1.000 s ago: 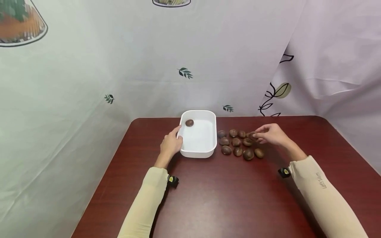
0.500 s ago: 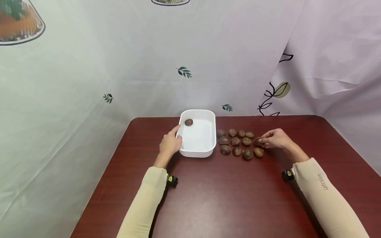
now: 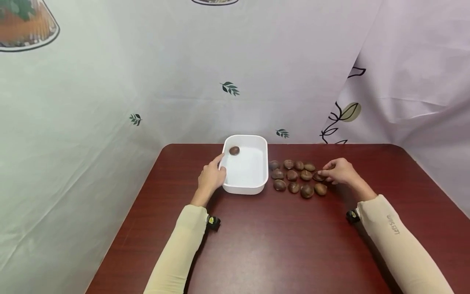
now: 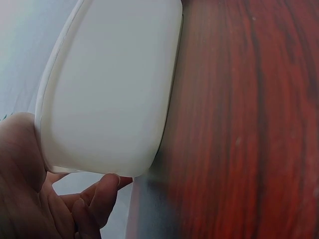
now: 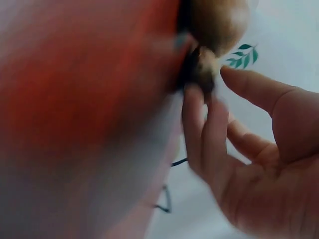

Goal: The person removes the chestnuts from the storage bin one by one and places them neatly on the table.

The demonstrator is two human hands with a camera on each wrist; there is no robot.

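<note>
In the head view, my left hand [image 3: 211, 176] holds the left side of a white rectangular container [image 3: 245, 190]. The left wrist view shows the thumb side at the rim and curled fingers [image 4: 103, 199] by the outer wall of the container [image 4: 109, 89]. One chestnut [image 3: 234, 150] lies inside, in the far left corner. My right hand [image 3: 341, 171] pinches another chestnut [image 3: 318, 176] at the right end of the middle row. The right wrist view is blurred, with that chestnut [image 5: 205, 69] between thumb and fingertips and a larger chestnut [image 5: 222, 22] beyond it.
Right of the container, several chestnuts stand in rows, among them a front-row chestnut [image 3: 307, 191] and a back-row chestnut [image 3: 288, 164]. All rest on a dark red wooden table [image 3: 271, 245]. A pale printed cloth [image 3: 176, 73] hangs behind the table's far edge.
My right hand has brought its chestnut from over the back row rightward and nearer, down to the middle row's right end. My left hand has stayed at the container.
</note>
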